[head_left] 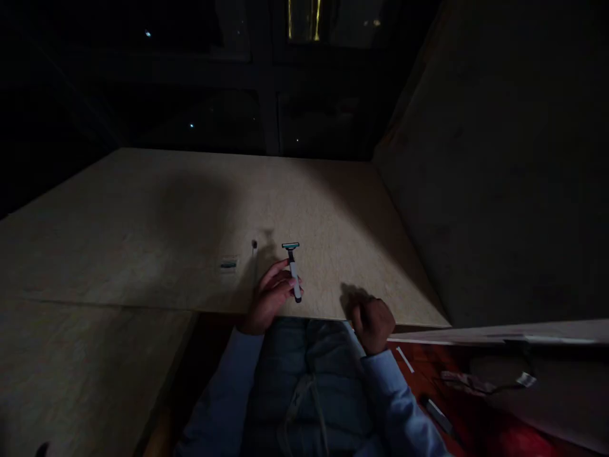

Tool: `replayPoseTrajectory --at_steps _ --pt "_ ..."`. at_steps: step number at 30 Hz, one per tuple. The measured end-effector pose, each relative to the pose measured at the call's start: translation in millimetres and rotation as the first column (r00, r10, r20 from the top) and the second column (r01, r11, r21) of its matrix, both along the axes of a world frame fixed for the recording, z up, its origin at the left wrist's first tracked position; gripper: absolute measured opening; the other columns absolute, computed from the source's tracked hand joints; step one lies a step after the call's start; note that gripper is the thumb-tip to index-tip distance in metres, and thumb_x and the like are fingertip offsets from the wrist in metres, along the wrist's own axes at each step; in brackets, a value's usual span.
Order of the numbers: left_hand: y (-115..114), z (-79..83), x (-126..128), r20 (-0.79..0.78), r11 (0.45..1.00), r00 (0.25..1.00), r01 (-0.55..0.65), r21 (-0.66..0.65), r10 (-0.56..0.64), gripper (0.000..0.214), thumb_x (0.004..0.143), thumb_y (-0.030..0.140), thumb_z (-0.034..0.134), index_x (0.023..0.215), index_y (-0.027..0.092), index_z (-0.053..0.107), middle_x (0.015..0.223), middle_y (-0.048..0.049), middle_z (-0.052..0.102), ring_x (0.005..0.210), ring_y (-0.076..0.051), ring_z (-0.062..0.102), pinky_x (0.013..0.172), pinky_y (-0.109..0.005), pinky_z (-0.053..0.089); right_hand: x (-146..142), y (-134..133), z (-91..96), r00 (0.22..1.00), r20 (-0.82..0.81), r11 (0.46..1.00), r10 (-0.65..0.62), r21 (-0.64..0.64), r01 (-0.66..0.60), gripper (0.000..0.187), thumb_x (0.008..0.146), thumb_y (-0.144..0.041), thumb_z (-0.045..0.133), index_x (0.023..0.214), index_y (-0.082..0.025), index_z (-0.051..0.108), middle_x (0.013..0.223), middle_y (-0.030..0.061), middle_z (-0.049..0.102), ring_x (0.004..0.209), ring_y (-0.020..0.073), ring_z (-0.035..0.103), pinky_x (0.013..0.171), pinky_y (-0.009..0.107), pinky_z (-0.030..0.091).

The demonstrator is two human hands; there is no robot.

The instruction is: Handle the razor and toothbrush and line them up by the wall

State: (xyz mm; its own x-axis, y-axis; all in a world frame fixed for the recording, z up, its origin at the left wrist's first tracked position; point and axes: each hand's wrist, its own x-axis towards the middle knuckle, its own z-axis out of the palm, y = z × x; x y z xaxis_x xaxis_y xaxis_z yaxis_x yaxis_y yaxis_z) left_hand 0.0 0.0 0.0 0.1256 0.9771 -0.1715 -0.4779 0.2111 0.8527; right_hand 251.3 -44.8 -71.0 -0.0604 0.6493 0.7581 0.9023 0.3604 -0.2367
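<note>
My left hand point(271, 297) is closed around the handle of a safety razor point(295, 281), just above the near part of the table. The razor stands nearly upright in the picture, with its grey handle low and its teal-edged head at the top. To the left of that hand lies a thin pale stick with a dark tip point(254, 245). Farther left is a small clear case with a teal and dark razor cartridge point(229, 265). My right hand point(373, 322) rests at the table's front edge, curled into a fist, with nothing showing from it.
The pale table point(328, 209) meets a dark wall point(504, 178) at the right and dark windows point(200, 114) behind. A lower pale surface point(90, 374) lies at the near left. On the reddish floor at the right are a white strip point(405, 359) and a dark-and-white object point(438, 416).
</note>
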Motion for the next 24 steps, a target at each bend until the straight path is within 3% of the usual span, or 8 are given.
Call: replayPoseTrajectory --at_steps 4,7,11,17,20,24 --pt "14 -2.3 31 0.171 0.977 0.963 0.212 -0.009 -0.207 0.049 0.070 0.021 0.075 0.116 0.015 0.059 0.078 -0.0009 0.065 0.063 -0.015 0.064 0.060 -0.029 0.051 -1 -1 0.5 1.000 -0.020 1.000 -0.006 -0.015 0.006 0.012 0.094 -0.019 0.055 0.097 -0.017 0.067 0.066 0.0037 0.060 0.065 0.0195 0.053 0.061 0.031 0.039" --pt "27 -5.2 47 0.212 0.969 0.950 0.243 -0.036 -0.230 0.034 0.063 0.017 0.072 0.095 0.016 0.060 0.076 0.0002 0.064 0.061 -0.015 0.065 0.057 -0.028 0.050 -2 -1 -0.1 1.000 -0.026 1.000 -0.005 -0.029 0.005 0.013 0.094 -0.019 0.055 0.098 -0.017 0.068 0.068 0.0044 0.062 0.066 0.0194 0.054 0.062 0.031 0.040" --pt "39 -8.5 57 0.238 0.972 0.947 0.230 -0.042 -0.213 0.028 0.057 0.015 0.064 0.084 0.017 0.054 0.076 -0.0002 0.065 0.051 -0.011 0.061 0.044 -0.022 0.041 -2 -1 -1.1 1.000 -0.028 1.000 0.004 -0.029 -0.005 0.014 0.094 -0.018 0.055 0.100 -0.016 0.067 0.071 0.0048 0.064 0.068 0.0195 0.055 0.064 0.031 0.041" --pt "42 -13.1 59 0.092 0.973 0.970 0.228 -0.041 -0.224 0.028 0.053 0.015 0.056 0.079 0.020 0.048 0.074 0.0000 0.067 0.039 -0.009 0.052 0.034 -0.019 0.027 -3 -1 0.0 0.999 -0.032 1.000 0.003 -0.019 -0.004 0.013 0.094 -0.017 0.055 0.101 -0.017 0.066 0.070 0.0038 0.062 0.067 0.0196 0.056 0.063 0.032 0.042" --pt "39 -13.9 63 -0.019 0.965 0.966 0.259 -0.033 -0.259 0.025 0.062 0.021 0.060 0.086 0.019 0.052 0.072 0.0006 0.067 0.037 -0.007 0.048 0.033 -0.018 0.023 -4 -1 0.4 0.999 -0.047 1.000 -0.002 -0.023 0.001 0.013 0.094 -0.018 0.055 0.101 -0.018 0.066 0.070 0.0040 0.063 0.067 0.0195 0.055 0.063 0.032 0.042" --pt "36 -14.7 69 -0.140 0.949 0.941 0.314 0.024 -0.308 0.033 0.077 0.045 0.063 0.092 0.016 0.058 0.070 0.0003 0.065 0.037 -0.005 0.046 0.034 -0.018 0.020 -4 -1 1.4 0.999 -0.054 0.998 -0.009 -0.068 0.005 0.015 0.096 -0.020 0.053 0.099 -0.017 0.067 0.070 0.0044 0.062 0.067 0.0193 0.055 0.062 0.031 0.042"
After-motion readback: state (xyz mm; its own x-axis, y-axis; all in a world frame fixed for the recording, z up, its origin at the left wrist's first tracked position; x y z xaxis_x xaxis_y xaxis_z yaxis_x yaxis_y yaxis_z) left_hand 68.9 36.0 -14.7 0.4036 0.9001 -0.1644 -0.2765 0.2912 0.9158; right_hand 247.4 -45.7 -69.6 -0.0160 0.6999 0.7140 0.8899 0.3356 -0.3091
